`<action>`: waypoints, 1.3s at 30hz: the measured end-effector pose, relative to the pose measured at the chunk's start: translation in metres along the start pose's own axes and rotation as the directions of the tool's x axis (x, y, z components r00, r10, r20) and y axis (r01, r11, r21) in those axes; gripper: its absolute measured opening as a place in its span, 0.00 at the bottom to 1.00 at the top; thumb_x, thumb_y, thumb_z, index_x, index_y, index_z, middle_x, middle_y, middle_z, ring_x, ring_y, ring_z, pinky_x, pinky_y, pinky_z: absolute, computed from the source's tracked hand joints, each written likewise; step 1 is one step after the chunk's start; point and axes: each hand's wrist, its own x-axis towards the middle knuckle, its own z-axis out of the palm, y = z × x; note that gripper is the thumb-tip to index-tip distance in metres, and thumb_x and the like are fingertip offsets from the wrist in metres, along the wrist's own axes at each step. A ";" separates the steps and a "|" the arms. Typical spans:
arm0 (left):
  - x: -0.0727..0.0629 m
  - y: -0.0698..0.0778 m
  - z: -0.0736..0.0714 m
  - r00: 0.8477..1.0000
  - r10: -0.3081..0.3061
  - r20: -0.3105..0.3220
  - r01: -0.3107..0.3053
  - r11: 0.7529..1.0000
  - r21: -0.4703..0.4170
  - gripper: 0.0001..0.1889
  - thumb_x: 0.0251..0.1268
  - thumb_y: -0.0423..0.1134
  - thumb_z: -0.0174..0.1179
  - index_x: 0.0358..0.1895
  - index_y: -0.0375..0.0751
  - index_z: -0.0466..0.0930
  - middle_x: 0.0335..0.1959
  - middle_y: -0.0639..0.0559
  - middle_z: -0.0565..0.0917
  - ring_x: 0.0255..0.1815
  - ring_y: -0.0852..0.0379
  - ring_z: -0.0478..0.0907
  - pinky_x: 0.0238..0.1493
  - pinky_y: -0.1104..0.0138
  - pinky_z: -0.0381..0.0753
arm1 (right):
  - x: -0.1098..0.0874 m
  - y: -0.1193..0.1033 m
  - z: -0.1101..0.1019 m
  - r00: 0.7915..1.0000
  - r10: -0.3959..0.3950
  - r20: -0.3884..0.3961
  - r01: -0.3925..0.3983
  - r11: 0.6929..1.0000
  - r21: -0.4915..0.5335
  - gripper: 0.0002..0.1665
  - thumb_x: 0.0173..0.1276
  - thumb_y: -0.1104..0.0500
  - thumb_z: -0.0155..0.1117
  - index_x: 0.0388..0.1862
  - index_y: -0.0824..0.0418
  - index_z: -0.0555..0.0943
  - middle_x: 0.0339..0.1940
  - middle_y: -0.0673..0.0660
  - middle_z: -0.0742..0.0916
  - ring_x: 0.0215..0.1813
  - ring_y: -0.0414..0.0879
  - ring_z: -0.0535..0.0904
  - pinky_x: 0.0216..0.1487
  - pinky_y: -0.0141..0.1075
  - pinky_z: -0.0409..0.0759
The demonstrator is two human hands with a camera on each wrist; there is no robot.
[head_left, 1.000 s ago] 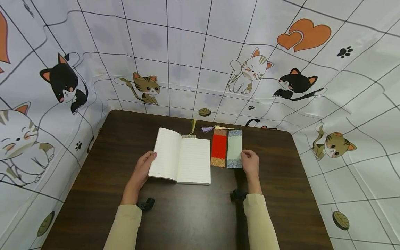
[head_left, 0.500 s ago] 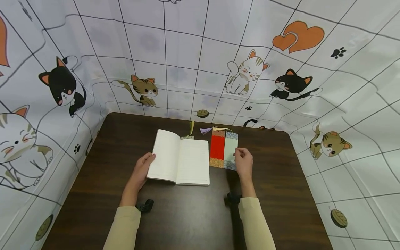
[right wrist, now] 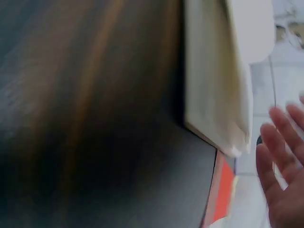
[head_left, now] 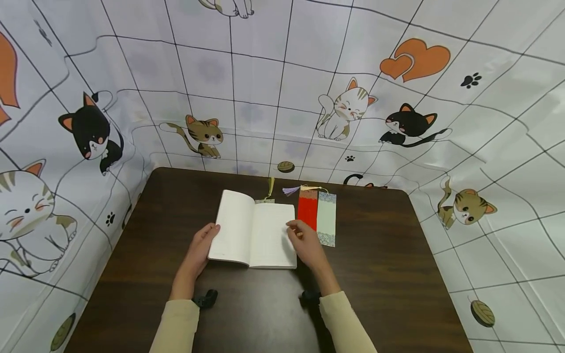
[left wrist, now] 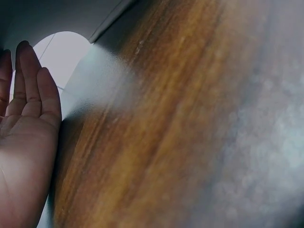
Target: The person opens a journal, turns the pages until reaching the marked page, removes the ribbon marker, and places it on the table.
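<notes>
A blank-looking notebook (head_left: 234, 228) lies spread on the brown table. My left hand (head_left: 199, 247) holds its left edge, thumb on the page; the left wrist view has that hand (left wrist: 28, 137) with its fingers extended. Over the right page's outer edge hovers my right hand (head_left: 305, 245), fingers loosely bent and nothing in them. The right wrist view puts this hand (right wrist: 285, 166) beside the notebook's page block (right wrist: 213, 76). A red bookmark (head_left: 307, 215) and a pale green bookmark (head_left: 327, 215) lie side by side just right of the notebook, the red one partly covered by the right hand.
A yellow-green tassel (head_left: 271, 187) and the top of another bookmark (head_left: 265, 201) stick out behind the notebook. A purple tassel (head_left: 290, 190) lies near the red bookmark. White cat-print sheeting (head_left: 256, 98) encloses the dark wooden table (head_left: 375, 274) at the back and sides.
My right hand has shifted the pale green bookmark left against the red one, let go, and moved left over the notebook's right page. The left hand has stayed on the notebook.
</notes>
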 end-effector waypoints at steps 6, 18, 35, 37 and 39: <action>0.001 0.000 0.002 1.000 0.016 -0.009 -0.016 1.000 -0.016 0.20 0.86 0.58 0.54 0.49 0.43 0.76 0.33 0.54 0.82 0.32 0.57 0.80 0.35 0.65 0.81 | -0.006 -0.016 0.018 0.934 -0.200 0.297 0.314 0.853 -0.416 0.30 0.79 0.43 0.65 0.76 0.50 0.79 0.79 0.51 0.80 0.81 0.52 0.74 0.79 0.53 0.72; -0.001 -0.004 0.003 1.000 0.006 -0.016 -0.006 1.000 -0.010 0.19 0.86 0.57 0.54 0.48 0.43 0.76 0.33 0.54 0.82 0.31 0.58 0.80 0.35 0.65 0.82 | -0.021 -0.020 0.033 0.884 -0.143 0.445 0.365 0.806 -0.466 0.46 0.72 0.32 0.70 0.83 0.45 0.71 0.87 0.50 0.69 0.86 0.49 0.65 0.82 0.51 0.69; -0.004 -0.005 0.002 1.000 0.006 -0.027 -0.006 1.000 0.007 0.19 0.86 0.57 0.53 0.48 0.42 0.76 0.35 0.53 0.80 0.34 0.56 0.77 0.37 0.65 0.79 | -0.026 -0.022 0.026 0.863 -0.145 0.483 0.388 0.803 -0.452 0.41 0.75 0.39 0.70 0.82 0.47 0.72 0.86 0.51 0.71 0.85 0.50 0.68 0.80 0.52 0.71; -0.003 -0.005 0.002 1.000 0.011 -0.029 -0.011 1.000 0.001 0.19 0.87 0.57 0.53 0.46 0.43 0.76 0.34 0.53 0.80 0.33 0.56 0.77 0.36 0.65 0.79 | -0.025 -0.022 0.025 0.867 -0.154 0.474 0.397 0.788 -0.470 0.37 0.76 0.39 0.70 0.80 0.47 0.76 0.84 0.50 0.74 0.83 0.49 0.71 0.78 0.51 0.74; -0.002 -0.003 0.002 0.999 0.020 -0.027 -0.020 1.000 -0.003 0.19 0.87 0.56 0.53 0.45 0.43 0.75 0.33 0.53 0.79 0.32 0.57 0.77 0.36 0.65 0.79 | -0.025 -0.023 0.024 0.873 -0.176 0.455 0.410 0.770 -0.489 0.30 0.77 0.41 0.70 0.74 0.46 0.81 0.81 0.49 0.78 0.78 0.47 0.77 0.74 0.49 0.78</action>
